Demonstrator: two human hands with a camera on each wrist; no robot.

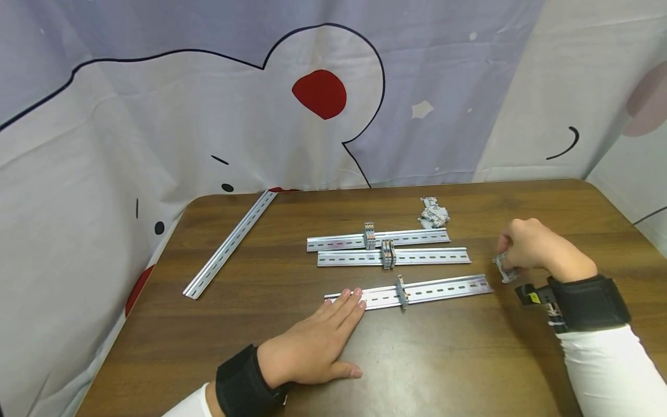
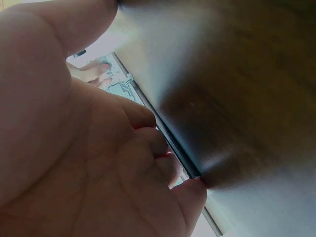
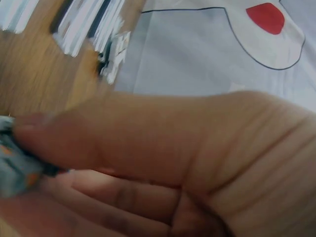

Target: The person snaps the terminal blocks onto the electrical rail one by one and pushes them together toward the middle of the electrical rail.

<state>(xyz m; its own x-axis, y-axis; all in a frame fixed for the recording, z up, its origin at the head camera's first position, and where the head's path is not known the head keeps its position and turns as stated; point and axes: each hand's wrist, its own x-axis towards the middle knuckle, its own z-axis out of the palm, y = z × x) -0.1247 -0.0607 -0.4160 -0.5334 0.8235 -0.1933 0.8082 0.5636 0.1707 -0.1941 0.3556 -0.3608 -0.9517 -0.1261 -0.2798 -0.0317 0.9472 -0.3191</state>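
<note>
My left hand point(image 1: 318, 341) lies flat on the brown table point(image 1: 469, 359), fingers straight, fingertips point(image 1: 351, 294) pressing the left end of the nearest metal rail point(image 1: 443, 288). One grey terminal block point(image 1: 401, 291) is clipped on that rail. My right hand point(image 1: 531, 246) pinches a small grey terminal block point(image 1: 504, 269) just off the rail's right end. The right wrist view shows my thumb on that block point(image 3: 12, 163). Close up in the left wrist view, my left fingers point(image 2: 148, 148) rest along the rail's edge point(image 2: 170, 143).
Two more rails lie behind, one point(image 1: 417, 237) carrying an orange-topped block point(image 1: 369, 235), the other point(image 1: 432, 256) carrying a block cluster point(image 1: 388, 253). A loose pile of blocks point(image 1: 433, 213) sits farther back. A bare rail point(image 1: 229, 243) lies diagonally at the left. A patterned cloth point(image 1: 260, 116) hangs behind.
</note>
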